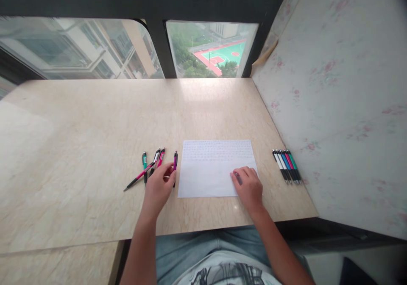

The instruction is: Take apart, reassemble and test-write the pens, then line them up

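Observation:
A purple pen [175, 161] with a dark lower end stands lengthwise just left of the paper. The thumb and index finger of my left hand [159, 188] close on its side. Beyond that hand lie several pens: a green pen [145, 162], a white one [157, 154], a pink one [161, 158], and a pink-and-black pen [140, 176] slanting across them. My right hand [249, 186] rests on the lower right of a white sheet of paper [206, 177], fingers bent and thumb apart, with no held thing visible. Rows of small handwriting fill the sheet's upper part.
A neat row of several pens [286, 166] lies at the right, beside the flowered wall [349, 107]. The pale marble-patterned tabletop [95, 124] reaches back to a dark window frame [170, 60]. Its front edge runs just before my lap.

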### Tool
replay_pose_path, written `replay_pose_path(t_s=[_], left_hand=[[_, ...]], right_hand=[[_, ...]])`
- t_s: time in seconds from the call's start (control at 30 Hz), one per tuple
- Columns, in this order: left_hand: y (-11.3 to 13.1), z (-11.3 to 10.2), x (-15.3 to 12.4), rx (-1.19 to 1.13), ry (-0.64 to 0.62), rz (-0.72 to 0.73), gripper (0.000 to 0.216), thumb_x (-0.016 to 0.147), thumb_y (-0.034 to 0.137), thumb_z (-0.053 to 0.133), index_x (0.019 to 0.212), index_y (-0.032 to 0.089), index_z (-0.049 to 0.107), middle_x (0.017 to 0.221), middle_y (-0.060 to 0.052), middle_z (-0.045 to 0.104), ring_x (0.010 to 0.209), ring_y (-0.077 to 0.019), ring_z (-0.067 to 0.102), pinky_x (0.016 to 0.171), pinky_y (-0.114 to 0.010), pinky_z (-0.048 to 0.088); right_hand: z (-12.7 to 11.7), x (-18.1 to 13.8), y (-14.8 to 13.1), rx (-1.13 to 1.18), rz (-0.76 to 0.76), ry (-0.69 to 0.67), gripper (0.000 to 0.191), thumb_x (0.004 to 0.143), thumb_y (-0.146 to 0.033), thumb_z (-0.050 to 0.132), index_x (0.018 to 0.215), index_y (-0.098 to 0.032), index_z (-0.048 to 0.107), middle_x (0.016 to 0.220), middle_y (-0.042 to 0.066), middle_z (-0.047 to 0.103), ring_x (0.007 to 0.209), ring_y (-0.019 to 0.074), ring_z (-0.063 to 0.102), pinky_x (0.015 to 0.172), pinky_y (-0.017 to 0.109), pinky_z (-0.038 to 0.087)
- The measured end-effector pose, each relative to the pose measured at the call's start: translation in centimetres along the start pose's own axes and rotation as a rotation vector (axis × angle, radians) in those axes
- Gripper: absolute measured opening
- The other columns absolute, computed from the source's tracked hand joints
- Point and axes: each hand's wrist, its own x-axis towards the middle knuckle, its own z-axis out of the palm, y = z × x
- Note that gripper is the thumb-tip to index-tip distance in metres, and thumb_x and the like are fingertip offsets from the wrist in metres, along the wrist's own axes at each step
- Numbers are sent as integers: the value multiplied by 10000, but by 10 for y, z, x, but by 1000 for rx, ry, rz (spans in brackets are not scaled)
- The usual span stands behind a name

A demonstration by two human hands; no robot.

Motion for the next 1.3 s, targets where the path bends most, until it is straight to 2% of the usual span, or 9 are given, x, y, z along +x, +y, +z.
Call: replay_pose_path(t_s=[0.1,0.23,0.37,0.53,0.63,0.8,0.93,1.2,1.3], left_hand=[[10,14,-16,-409,-109,-214,395,749,363,772,1086,166,713,900,-82,725,795,-210,669,693,-305,539],[23,50,-36,-750,-99,-293,322,708,299,826,979,180,700,903,-50,701,884,-212,702,733,-292,555],[35,79,-44,-930,-109,-353,242,714,262,829,894,189,685,962,-35,680,982,-214,700,815,-294,554],[39,91,-45,-915,-161,-345,216,737,269,814,896,185,695,976,-44,682,963,-190,682,813,-294,562],[35,94,-45,-900,-152,-331,225,744,278,808,913,189,689,997,-53,702,959,-184,673,822,-307,565],[22,99,-47,-792,-41,-282,251,741,305,809,925,177,695,985,-65,717,928,-181,672,810,-310,562],[17,100,-47,-801,2,-261,255,749,311,803,940,186,691,1008,-62,711,947,-182,671,808,-303,556],[15,95,-36,-830,-4,-273,283,741,304,812,978,200,696,993,-57,726,939,-174,677,812,-288,546],[16,95,-34,-828,-61,-269,284,740,298,813,983,199,706,995,-67,730,938,-183,676,809,-294,549]], right_hand=[[0,0,0,21,-15,22,181,964,-290,549,904,-202,695,880,72,691,858,233,566,755,340,438],[-1,0,2,129,-12,64,204,980,-264,509,938,-185,693,893,82,699,869,230,587,778,348,462],[-9,-1,0,336,29,77,223,987,-262,475,929,-188,678,884,81,694,853,222,606,767,348,477],[-20,10,-20,729,176,-77,309,1010,-354,423,856,-201,642,742,28,644,695,173,594,641,290,457],[-17,17,-27,831,216,-206,396,1002,-421,436,708,-203,586,618,-8,569,567,139,509,557,266,391],[-4,21,-20,848,259,-182,405,983,-450,459,686,-201,575,568,-25,523,529,130,475,532,263,358],[2,26,-18,817,135,-216,399,975,-434,471,668,-199,568,590,-19,532,553,131,481,551,264,354],[6,31,-24,813,61,-222,331,958,-398,500,719,-197,607,622,-14,559,564,132,489,549,260,369],[6,29,-23,827,48,-209,345,960,-392,495,692,-199,595,617,-10,565,562,135,495,546,263,373]])
